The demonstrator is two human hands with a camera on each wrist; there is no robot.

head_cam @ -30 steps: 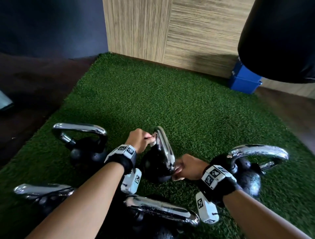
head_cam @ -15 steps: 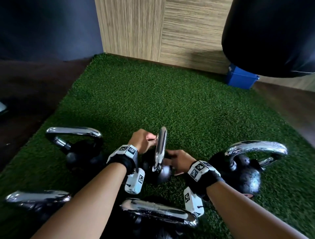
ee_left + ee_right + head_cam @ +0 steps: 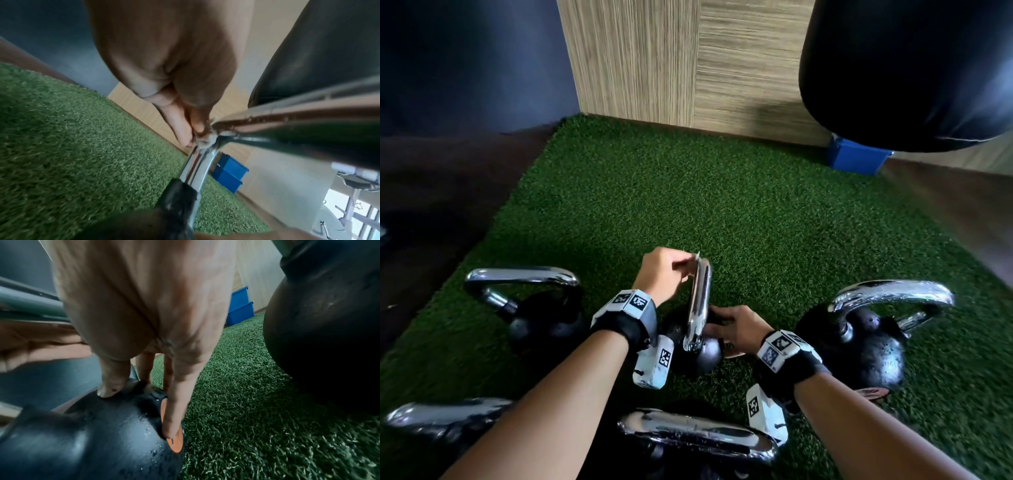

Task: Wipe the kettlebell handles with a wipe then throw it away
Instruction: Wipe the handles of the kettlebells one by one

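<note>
The middle kettlebell lies on green turf with its chrome handle edge-on to me. My left hand is at the handle's far end and pinches a small pale wipe against the chrome. The left wrist view shows the fingertips squeezing the crumpled wipe onto the handle's bend. My right hand holds the black ball. In the right wrist view the thumb sits on top of the ball and a finger lies across its orange base disc.
More chrome-handled kettlebells stand around: one at the left, one at the right, one in front, one at the front left. A black punching bag hangs at the upper right above blue boxes by the wooden wall.
The middle kettlebell's handle has turned from slanted to edge-on. My right hand has moved from the handle's near end onto the ball. My left hand stays at the handle's far end.
</note>
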